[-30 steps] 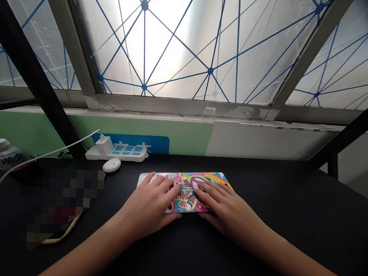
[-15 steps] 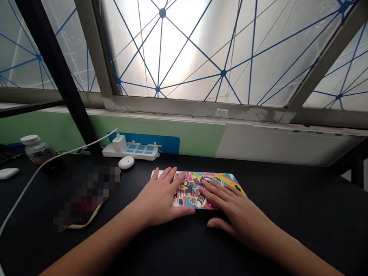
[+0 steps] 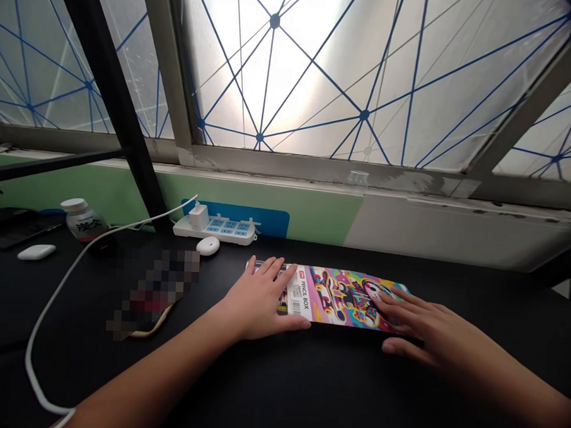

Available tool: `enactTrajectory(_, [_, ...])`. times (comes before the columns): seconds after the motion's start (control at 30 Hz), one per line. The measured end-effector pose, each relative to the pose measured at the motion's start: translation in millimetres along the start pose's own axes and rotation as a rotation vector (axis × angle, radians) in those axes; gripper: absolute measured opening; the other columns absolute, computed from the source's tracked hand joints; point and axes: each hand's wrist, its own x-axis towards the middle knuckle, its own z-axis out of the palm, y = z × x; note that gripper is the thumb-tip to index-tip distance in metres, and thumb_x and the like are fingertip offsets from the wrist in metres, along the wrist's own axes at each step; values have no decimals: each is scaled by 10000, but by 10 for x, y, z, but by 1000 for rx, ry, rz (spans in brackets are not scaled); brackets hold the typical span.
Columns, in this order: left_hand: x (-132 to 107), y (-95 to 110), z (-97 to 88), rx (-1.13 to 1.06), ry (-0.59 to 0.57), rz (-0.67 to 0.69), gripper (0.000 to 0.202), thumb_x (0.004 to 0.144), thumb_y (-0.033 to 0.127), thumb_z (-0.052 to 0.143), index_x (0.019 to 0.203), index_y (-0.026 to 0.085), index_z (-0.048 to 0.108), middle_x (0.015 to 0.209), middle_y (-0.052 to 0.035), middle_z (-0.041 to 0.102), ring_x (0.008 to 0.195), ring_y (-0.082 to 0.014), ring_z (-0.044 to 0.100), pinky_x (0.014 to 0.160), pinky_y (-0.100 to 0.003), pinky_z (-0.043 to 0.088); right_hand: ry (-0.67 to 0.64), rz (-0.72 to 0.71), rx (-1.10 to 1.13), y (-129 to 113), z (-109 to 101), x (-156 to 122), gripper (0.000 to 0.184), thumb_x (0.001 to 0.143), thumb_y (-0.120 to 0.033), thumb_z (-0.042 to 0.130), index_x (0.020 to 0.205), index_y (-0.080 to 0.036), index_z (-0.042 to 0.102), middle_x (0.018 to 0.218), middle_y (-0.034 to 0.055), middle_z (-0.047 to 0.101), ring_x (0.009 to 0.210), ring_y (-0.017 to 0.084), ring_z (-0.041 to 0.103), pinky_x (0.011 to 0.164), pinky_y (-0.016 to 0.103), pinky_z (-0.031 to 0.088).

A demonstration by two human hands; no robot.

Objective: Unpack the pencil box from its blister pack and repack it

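A pencil box (image 3: 341, 297) with a bright cartoon print lies flat on the black desk. Its printed panel reaches far to the right, and a white label (image 3: 301, 293) reading "PENCIL BOX" with a barcode shows toward the left. My left hand (image 3: 260, 304) rests on the box's left end, fingers spread and thumb along the near edge; it covers much of that end. Over the panel's right end lies my right hand (image 3: 418, 321), fingers stretched out flat, thumb apart over the desk. Neither hand is wrapped round anything.
Behind the left hand stand a white power strip (image 3: 216, 228) with a plugged-in charger (image 3: 199, 216) and a round white case (image 3: 208, 246). A white cable (image 3: 41, 329) loops along the left to my forearm. A bottle (image 3: 82, 221) and a blurred object (image 3: 154, 296) are also left.
My right hand has moved right with the printed panel under it, uncovering the white label. The left hand stays on the left end. The view has shifted slightly.
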Motion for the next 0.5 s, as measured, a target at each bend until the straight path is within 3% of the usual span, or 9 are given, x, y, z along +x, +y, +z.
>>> enactTrajectory(0.07, [-7, 0, 4, 3, -2, 9, 1028, 805, 880, 351, 1579, 214, 233, 1616, -187, 273, 1496, -387, 212, 1160, -655, 147, 45, 15, -55, 38, 0, 3, 616, 861, -716, 532, 1227, -253, 708, 1247, 138, 706, 1217, 438, 593, 881, 593, 542])
enactTrajectory(0.13, [-13, 0, 8, 5, 1, 14, 1001, 817, 870, 353, 1572, 220, 254, 1621, -193, 254, 1503, -385, 186, 1158, -656, 145, 114, 7, -113, -29, -14, 66, 680, 855, -759, 487, 1173, -207, 724, 1265, 179, 688, 1233, 461, 571, 900, 629, 509])
enactTrajectory(0.27, [-17, -6, 7, 12, 9, 28, 969, 833, 851, 361, 1555, 208, 300, 1617, -209, 247, 1500, -393, 190, 1151, -666, 141, 199, -79, -123, -464, -60, 325, 743, 901, -733, 437, 1356, -165, 584, 1453, 218, 529, 1326, 431, 492, 984, 632, 450])
enactTrajectory(0.4, [-11, -34, -22, -1, -14, 49, 955, 838, 849, 355, 1559, 227, 287, 1627, -184, 238, 1508, -369, 177, 1164, -641, 139, 101, -215, -13, -999, -51, 656, 735, 926, -634, 520, 1486, -166, 430, 1528, 192, 442, 1399, 367, 422, 1072, 569, 416])
enactTrajectory(0.5, [-6, -74, -53, -8, -52, 43, 946, 847, 848, 325, 1572, 243, 251, 1639, -170, 200, 1514, -357, 149, 1171, -635, 123, 49, -241, 49, -1189, -21, 839, 810, 900, -587, 603, 1542, -171, 335, 1566, 186, 375, 1443, 382, 336, 1110, 590, 374])
